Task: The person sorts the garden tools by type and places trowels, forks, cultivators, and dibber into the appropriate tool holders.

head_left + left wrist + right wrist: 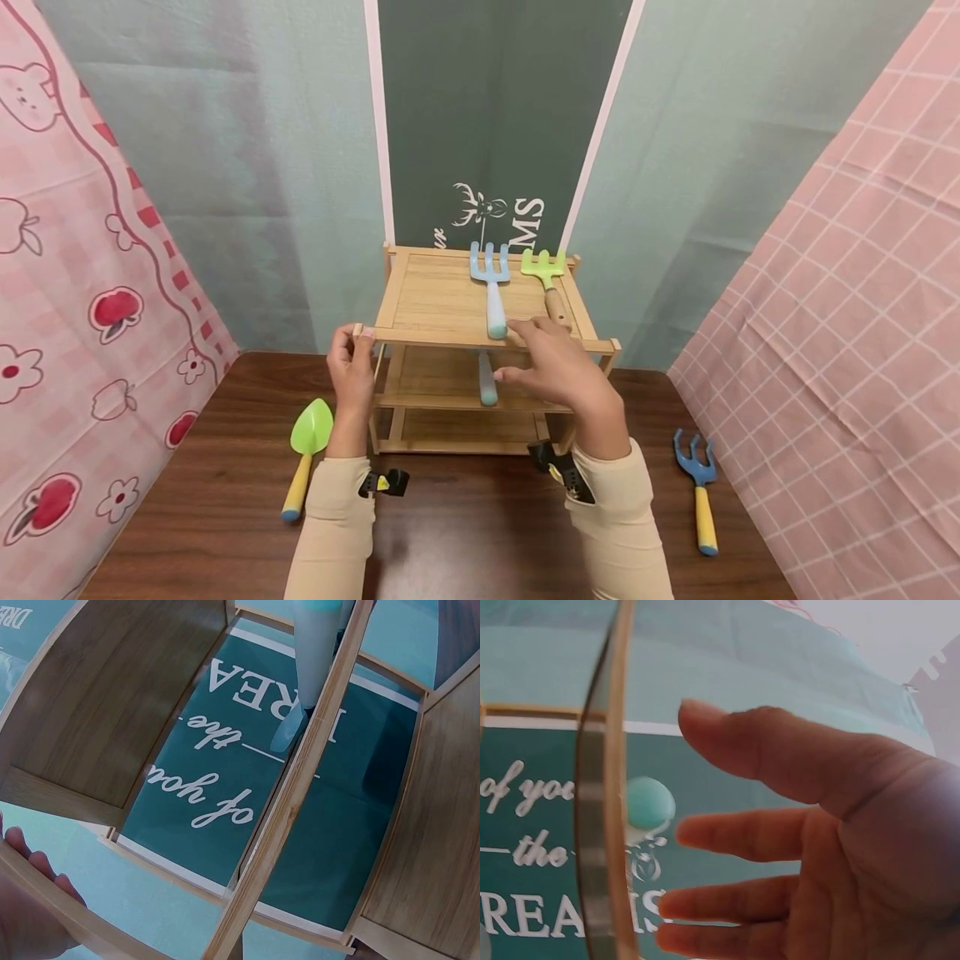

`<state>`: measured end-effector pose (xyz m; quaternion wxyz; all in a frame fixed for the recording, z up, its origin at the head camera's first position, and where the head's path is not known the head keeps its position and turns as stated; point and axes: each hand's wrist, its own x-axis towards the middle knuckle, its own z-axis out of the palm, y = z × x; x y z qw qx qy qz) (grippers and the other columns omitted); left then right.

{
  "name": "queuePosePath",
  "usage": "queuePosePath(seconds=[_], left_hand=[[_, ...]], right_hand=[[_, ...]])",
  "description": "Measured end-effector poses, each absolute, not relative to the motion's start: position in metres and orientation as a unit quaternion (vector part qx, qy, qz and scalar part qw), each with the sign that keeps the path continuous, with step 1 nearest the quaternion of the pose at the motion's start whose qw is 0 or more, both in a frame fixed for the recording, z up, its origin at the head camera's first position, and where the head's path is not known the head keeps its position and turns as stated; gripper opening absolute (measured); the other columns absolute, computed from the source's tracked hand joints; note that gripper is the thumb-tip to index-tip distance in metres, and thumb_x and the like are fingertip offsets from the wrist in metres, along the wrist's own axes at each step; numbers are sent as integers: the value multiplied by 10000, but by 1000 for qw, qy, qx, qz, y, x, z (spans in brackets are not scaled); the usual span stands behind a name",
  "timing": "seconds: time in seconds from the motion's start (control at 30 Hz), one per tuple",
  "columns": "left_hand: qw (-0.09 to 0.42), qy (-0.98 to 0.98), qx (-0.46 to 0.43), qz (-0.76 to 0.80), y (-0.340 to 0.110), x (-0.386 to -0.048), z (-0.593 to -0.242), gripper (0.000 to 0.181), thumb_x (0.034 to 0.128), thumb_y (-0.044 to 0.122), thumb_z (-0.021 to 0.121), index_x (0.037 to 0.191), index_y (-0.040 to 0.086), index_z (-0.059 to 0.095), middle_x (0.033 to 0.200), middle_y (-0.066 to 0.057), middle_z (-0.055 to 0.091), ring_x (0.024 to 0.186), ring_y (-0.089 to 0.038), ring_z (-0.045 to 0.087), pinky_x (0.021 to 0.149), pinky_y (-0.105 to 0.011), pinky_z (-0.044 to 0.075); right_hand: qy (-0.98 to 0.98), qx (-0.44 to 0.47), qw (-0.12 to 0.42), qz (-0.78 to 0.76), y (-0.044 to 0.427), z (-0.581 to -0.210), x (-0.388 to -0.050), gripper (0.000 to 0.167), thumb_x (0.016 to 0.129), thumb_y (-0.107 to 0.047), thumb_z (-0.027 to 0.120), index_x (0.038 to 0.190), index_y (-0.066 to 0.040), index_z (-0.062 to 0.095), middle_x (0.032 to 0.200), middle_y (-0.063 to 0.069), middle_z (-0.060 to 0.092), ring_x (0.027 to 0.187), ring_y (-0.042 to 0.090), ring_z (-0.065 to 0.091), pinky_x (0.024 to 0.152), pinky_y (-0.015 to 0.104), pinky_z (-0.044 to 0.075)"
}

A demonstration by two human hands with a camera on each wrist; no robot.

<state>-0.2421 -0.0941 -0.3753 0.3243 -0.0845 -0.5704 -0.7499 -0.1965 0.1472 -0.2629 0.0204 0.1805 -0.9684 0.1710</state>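
Note:
My left hand (352, 392) grips the front left corner of a tiered wooden rack (435, 304). On the top shelf lies a light blue garden fork (495, 307), its handle toward me and slightly over the front edge. My right hand (566, 367) is beside that handle, thumb and fingers apart and holding nothing; in the right wrist view the fingers point at the handle's turquoise end (649, 802). A green garden fork (546, 268) with a wooden handle lies to its right. On the shelf below, a pale handle with a turquoise end (487, 383) shows; its head is hidden.
A green trowel (311, 429) with a yellow handle lies on the brown table (457, 533) left of the rack. A blue garden fork (702, 492) with a yellow handle lies to the right. Patterned cloths hang at the back and both sides.

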Motion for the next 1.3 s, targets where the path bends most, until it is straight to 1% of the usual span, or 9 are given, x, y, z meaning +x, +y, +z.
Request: queuePosePath(seconds=[0.23, 0.33, 0.43, 0.53, 0.7, 0.9, 1.1, 1.2, 1.3], left_hand=[[327, -565, -75, -754, -98, -256, -391, 48, 902, 29, 512, 869, 3, 536, 743, 17, 448, 705, -123, 421, 657, -283, 338], [327, -565, -74, -754, -98, -259, -394, 97, 905, 30, 511, 892, -66, 514, 742, 9, 441, 700, -125, 413, 652, -282, 335], [325, -567, -76, -753, -97, -250, -385, 174, 903, 21, 499, 917, -150, 465, 733, 14, 431, 690, -119, 401, 646, -273, 329], [323, -572, -75, -751, -94, -241, -374, 200, 900, 10, 487, 922, -182, 439, 731, 18, 424, 688, -116, 394, 644, -273, 324], [323, -575, -78, -748, -93, -239, -371, 187, 904, 6, 483, 918, -176, 443, 743, 21, 428, 701, -121, 397, 654, -274, 327], [325, -570, -77, -751, -92, -239, -371, 187, 900, 1, 489, 917, -176, 431, 735, 23, 423, 689, -104, 397, 644, -256, 332], [323, -566, -70, -755, -92, -239, -371, 145, 892, 3, 497, 889, -136, 457, 730, 24, 421, 693, -181, 392, 639, -252, 340], [322, -566, -71, -756, -91, -239, -372, 108, 894, 4, 493, 870, -99, 471, 733, 21, 421, 701, -187, 392, 646, -256, 338], [321, -565, -72, -757, -91, -239, -372, 116, 897, 4, 491, 871, -106, 463, 738, 23, 424, 707, -157, 402, 654, -259, 342]], right_hand=[[-962, 206, 12, 177, 162, -259, -191, 676, 814, -290, 714, 1358, 1, 439, 1310, 197, 475, 1228, 371, 390, 957, 485, 335], [-963, 201, 19, 178, 169, -260, -188, 667, 814, -286, 714, 1355, -4, 445, 1317, 204, 471, 1251, 392, 359, 959, 504, 328], [-964, 196, 25, 178, 175, -263, -185, 658, 818, -283, 710, 1353, -5, 447, 1316, 221, 466, 1246, 396, 365, 951, 513, 334], [-963, 195, 30, 182, 181, -267, -180, 638, 821, -272, 706, 1339, 7, 458, 1303, 242, 466, 1202, 388, 417, 919, 512, 363], [-963, 196, 39, 180, 192, -273, -173, 596, 821, -251, 707, 1302, 26, 490, 1259, 238, 502, 1145, 382, 466, 880, 508, 389], [-967, 186, 45, 170, 206, -280, -165, 568, 831, -250, 695, 1289, 28, 508, 1242, 242, 516, 1122, 402, 483, 883, 520, 383], [-969, 180, 45, 166, 215, -287, -160, 559, 830, -276, 694, 1267, 28, 526, 1150, 218, 573, 1043, 394, 520, 816, 514, 411], [-969, 171, 38, 177, 218, -293, -158, 561, 836, -291, 688, 1272, 22, 527, 1177, 222, 560, 1067, 399, 511, 823, 521, 409], [-968, 159, 27, 191, 222, -300, -156, 564, 839, -291, 686, 1280, 21, 521, 1209, 234, 538, 1087, 409, 501, 834, 529, 406]])
